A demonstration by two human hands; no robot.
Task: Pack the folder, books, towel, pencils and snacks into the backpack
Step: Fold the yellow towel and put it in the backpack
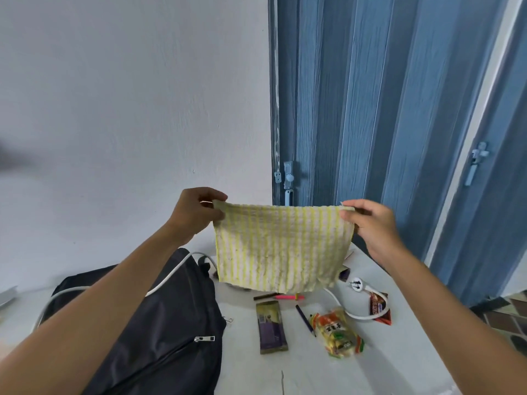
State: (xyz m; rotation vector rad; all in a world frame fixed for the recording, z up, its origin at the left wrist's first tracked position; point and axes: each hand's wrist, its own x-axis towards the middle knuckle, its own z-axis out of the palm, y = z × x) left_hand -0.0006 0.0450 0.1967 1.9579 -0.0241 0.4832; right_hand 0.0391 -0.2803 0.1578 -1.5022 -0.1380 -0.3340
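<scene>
A yellow-and-white striped towel (281, 246) hangs spread out in the air above the white table (313, 372). My left hand (196, 212) pinches its upper left corner and my right hand (370, 223) pinches its upper right corner. The black backpack (159, 332) lies on the table below my left arm, its front zipper shut. Under the towel lie a pink pencil (288, 297), a dark pencil (265, 295) and a blue pencil (305, 320). Snacks lie nearby: a purple bar (271, 326), an orange-yellow packet (339, 332) and a dark red bar (379, 307).
A white cable with a plug (356, 285) curls across the table among the snacks; another white cable runs over the backpack. A pale wall stands behind, and a blue folding door (370, 109) at the right. The table's right edge drops to a tiled floor (507, 315).
</scene>
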